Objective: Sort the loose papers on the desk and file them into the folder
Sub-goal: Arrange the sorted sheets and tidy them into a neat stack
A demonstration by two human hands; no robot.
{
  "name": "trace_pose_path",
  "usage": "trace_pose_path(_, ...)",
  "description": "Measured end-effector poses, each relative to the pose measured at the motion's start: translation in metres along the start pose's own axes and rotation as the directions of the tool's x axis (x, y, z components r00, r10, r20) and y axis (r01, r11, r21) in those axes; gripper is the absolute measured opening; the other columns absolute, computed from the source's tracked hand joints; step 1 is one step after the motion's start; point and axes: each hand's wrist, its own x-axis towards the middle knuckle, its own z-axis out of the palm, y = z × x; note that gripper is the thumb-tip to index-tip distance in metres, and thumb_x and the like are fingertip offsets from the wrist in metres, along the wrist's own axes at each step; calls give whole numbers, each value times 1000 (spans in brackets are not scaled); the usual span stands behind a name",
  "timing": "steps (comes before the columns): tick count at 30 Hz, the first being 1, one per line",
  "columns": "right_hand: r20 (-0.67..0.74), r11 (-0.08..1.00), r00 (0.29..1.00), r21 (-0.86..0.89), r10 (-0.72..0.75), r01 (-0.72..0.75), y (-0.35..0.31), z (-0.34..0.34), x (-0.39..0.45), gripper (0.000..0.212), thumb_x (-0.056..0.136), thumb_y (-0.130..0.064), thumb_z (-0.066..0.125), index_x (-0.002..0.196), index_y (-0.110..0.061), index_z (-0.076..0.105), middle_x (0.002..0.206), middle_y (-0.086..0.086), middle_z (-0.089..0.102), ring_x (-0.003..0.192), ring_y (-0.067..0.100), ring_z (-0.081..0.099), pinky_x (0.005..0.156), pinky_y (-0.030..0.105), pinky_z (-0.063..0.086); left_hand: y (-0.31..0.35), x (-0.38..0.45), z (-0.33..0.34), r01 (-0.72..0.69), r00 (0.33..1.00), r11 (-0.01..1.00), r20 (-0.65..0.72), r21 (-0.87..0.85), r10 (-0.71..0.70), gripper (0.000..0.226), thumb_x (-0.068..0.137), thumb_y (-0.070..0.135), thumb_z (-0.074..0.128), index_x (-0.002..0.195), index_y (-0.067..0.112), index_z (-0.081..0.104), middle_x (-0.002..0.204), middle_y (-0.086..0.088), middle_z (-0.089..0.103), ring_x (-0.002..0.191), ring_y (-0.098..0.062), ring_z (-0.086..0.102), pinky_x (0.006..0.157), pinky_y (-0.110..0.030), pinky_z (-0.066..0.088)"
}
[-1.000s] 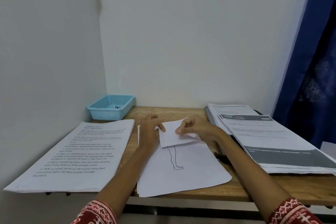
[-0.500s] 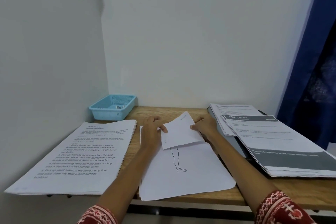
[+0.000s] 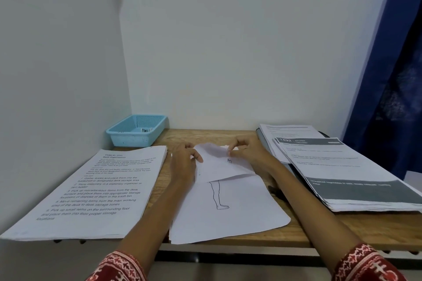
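Hands worked the far end of the drawing sheet (image 3: 228, 214). The left hand (image 3: 183, 163) and right hand (image 3: 247, 151) each pinched its folded-over top, likely to check it for sorting. It lay mid-table (image 3: 205, 136) between the left stack (image 3: 98, 191) and the right stack (image 3: 347, 173), which covered the dark folder (image 3: 261, 138).

Matt paper sheets (image 3: 228, 210), wooden desk (image 3: 205, 136).

Both forearms are bare below the sleeves. The red patterned fabric left sleeve (image 3: 118, 267) and matching right sleeve (image 3: 367, 264) carry white motifs (crosses and zigzag bands). The left hand (image 3: 185, 164) and right hand (image 3: 249, 153) have slender fingers.
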Motion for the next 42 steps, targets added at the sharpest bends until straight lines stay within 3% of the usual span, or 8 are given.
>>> trace_pose_path(4, 250, 990, 963, -128, 96, -65, -2, 1, -12, 13, 76, -10, 75, 68, -20, 71, 111, -12, 66, 98, -4, 59, 91, 23, 42, 0, 0, 0, -29, 999, 999, -12, 17, 29, 36, 69, -17, 54, 65, 19, 53, 94, 2, 53, 93, -14, 46, 63, -17, 23)
trace_pose_path(8, 268, 990, 959, -127, 98, -66, 0, 2, -9, 16, 75, -12, 76, 65, -24, 71, 115, -18, 63, 97, -3, 58, 97, 27, 40, 1, -3, -3, -82, 996, 994, -23, -70, 81, 18, 73, 7, 56, 84, 21, 54, 91, 8, 54, 89, -12, 45, 65, -21, 28)
trace_pose_path(15, 339, 990, 934, -113, 114, -80, 7, -1, -5, 3, 73, -11, 77, 72, -13, 75, 111, -16, 68, 114, 0, 55, 100, 27, 37, 5, -3, -4, -98, 995, 992, -6, -74, 98, 20, 74, 1, 57, 84, 18, 61, 98, 7, 55, 97, -14, 47, 70, -21, 29)
trace_pose_path(18, 146, 988, 981, 70, 127, -138, 0, 1, -3, 6, 77, -15, 77, 74, -13, 71, 99, -6, 70, 98, 6, 62, 86, 21, 42, 0, -1, -2, -104, 994, 994, 48, 28, 103, 28, 73, -11, 55, 76, 12, 69, 110, -2, 58, 107, -16, 48, 76, -19, 28)
trace_pose_path(22, -234, 858, 949, -420, 213, -296, 9, -2, 17, 16, 80, -25, 70, 84, -11, 61, 87, 0, 61, 84, 19, 57, 69, 26, 39, 0, -1, -2, -96, 995, 995, 30, 22, 96, 28, 72, -14, 57, 73, 11, 70, 107, -5, 59, 107, -19, 50, 74, -21, 29)
trace_pose_path(24, -249, 777, 918, -491, 309, -394, 14, 0, 17, 25, 77, -24, 71, 73, -12, 50, 76, 0, 52, 71, 19, 51, 57, 26, 34, 2, -1, -3, -94, 995, 995, 35, 15, 94, 26, 72, -13, 58, 73, 10, 70, 107, -5, 59, 107, -18, 49, 73, -20, 28)
trace_pose_path(33, -277, 921, 932, -244, 234, -304, 17, -3, 14, 21, 64, -1, 80, 66, -5, 60, 66, 0, 56, 57, 11, 49, 53, 21, 37, 6, -3, -7, -95, 995, 995, 27, -34, 96, 22, 72, -12, 58, 75, 7, 70, 104, -3, 56, 99, -10, 45, 68, -3, 32)
trace_pose_path(42, -311, 956, 934, -172, 178, -239, 10, -19, 16, 21, 74, -6, 65, 62, -21, 57, 71, -7, 60, 74, 16, 59, 64, 23, 43, -12, 10, -12, -184, 983, 981, -28, -56, 182, 16, 64, 5, 60, 72, 14, 70, 91, -6, 62, 89, -19, 54, 71, -9, 33)
